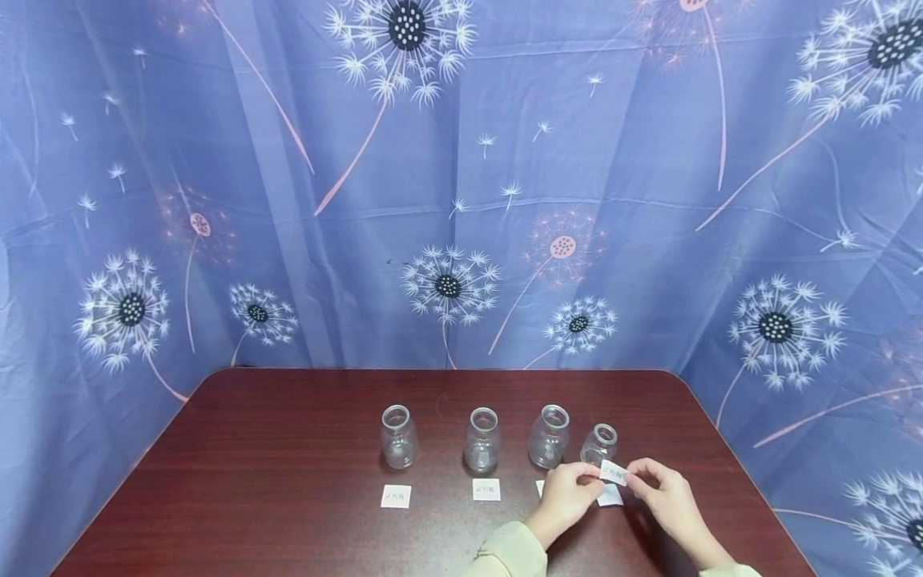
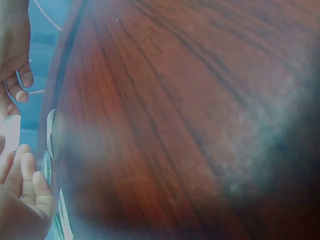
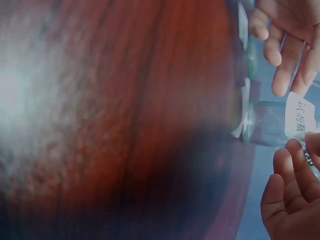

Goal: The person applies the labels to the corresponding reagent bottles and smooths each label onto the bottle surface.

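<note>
Both hands hold a small white label point(image 1: 613, 473) with writing on it, one at each end, in front of the small glass jar point(image 1: 599, 445) on the right. My left hand point(image 1: 570, 495) pinches its left end between thumb and finger. Its right end is pinched by my right hand point(image 1: 669, 498). In the right wrist view the label point(image 3: 299, 117) overlaps the clear jar point(image 3: 267, 122), with other fingers of both hands spread loosely. Below the held label, a white paper point(image 1: 610, 496) lies on the table. In the left wrist view, a bright part of the label point(image 2: 11, 131) shows between the hands.
Three larger glass jars stand left of the small one: a left jar point(image 1: 399, 437), a middle jar point(image 1: 482, 441) and a right jar point(image 1: 549, 437). White labels point(image 1: 396, 496) lie before them on the dark red table point(image 1: 252, 481); my left hand partly covers one. A blue curtain point(image 1: 360, 264) hangs behind.
</note>
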`<control>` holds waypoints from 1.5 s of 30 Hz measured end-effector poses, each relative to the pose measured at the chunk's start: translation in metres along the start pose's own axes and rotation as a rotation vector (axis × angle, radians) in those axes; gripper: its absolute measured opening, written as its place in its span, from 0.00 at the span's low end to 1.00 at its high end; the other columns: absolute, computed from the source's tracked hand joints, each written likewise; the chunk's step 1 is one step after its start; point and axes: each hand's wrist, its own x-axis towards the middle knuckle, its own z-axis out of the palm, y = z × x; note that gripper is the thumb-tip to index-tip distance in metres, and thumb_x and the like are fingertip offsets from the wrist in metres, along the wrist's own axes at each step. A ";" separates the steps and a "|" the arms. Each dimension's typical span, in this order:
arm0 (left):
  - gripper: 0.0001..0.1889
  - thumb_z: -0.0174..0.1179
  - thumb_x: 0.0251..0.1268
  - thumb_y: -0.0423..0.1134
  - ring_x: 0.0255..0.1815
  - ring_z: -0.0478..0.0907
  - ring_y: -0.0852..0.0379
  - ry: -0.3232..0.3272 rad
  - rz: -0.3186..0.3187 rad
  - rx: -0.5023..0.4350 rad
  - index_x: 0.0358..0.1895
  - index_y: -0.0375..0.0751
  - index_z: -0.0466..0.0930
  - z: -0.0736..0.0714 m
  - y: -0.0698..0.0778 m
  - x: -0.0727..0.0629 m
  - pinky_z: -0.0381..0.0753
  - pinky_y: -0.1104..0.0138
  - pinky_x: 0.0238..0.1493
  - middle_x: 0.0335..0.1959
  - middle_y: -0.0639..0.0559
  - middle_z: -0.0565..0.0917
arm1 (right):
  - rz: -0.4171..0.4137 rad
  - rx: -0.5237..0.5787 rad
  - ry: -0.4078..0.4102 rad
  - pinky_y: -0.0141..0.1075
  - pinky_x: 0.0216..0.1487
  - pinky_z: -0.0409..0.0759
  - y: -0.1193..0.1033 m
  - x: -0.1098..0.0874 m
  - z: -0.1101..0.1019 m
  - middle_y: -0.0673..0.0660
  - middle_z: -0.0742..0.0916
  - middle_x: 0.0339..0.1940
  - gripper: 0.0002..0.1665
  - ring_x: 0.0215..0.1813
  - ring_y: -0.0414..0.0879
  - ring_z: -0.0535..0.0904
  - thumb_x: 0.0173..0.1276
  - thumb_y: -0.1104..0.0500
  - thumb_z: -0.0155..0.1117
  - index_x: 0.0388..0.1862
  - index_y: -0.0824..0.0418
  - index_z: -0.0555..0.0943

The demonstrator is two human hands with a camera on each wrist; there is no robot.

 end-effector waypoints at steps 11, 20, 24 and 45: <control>0.13 0.56 0.48 0.39 0.26 0.75 0.73 -0.023 0.018 0.159 0.40 0.47 0.82 -0.001 -0.002 -0.001 0.70 0.79 0.28 0.25 0.59 0.84 | -0.101 -0.115 0.063 0.26 0.25 0.67 0.008 0.011 0.009 0.47 0.82 0.19 0.07 0.22 0.27 0.67 0.49 0.67 0.64 0.22 0.56 0.77; 0.15 0.56 0.48 0.38 0.27 0.77 0.73 -0.014 0.019 0.198 0.41 0.48 0.82 0.000 -0.004 0.000 0.71 0.79 0.29 0.25 0.61 0.84 | -0.084 -0.125 0.059 0.26 0.25 0.67 0.013 0.016 0.015 0.48 0.82 0.20 0.06 0.22 0.28 0.67 0.50 0.66 0.64 0.22 0.57 0.78; 0.14 0.56 0.48 0.38 0.28 0.77 0.72 0.004 0.038 0.220 0.41 0.48 0.82 0.000 -0.004 -0.001 0.71 0.78 0.29 0.24 0.61 0.84 | -0.065 -0.132 0.056 0.27 0.26 0.66 0.013 0.018 0.016 0.49 0.83 0.20 0.05 0.22 0.28 0.66 0.50 0.66 0.65 0.22 0.57 0.78; 0.17 0.56 0.46 0.37 0.31 0.78 0.71 -0.019 0.064 0.305 0.45 0.46 0.80 0.000 -0.008 0.002 0.71 0.77 0.31 0.23 0.63 0.83 | -0.003 -0.108 -0.049 0.29 0.28 0.71 0.008 0.016 0.011 0.55 0.85 0.25 0.16 0.23 0.28 0.73 0.51 0.65 0.63 0.42 0.66 0.77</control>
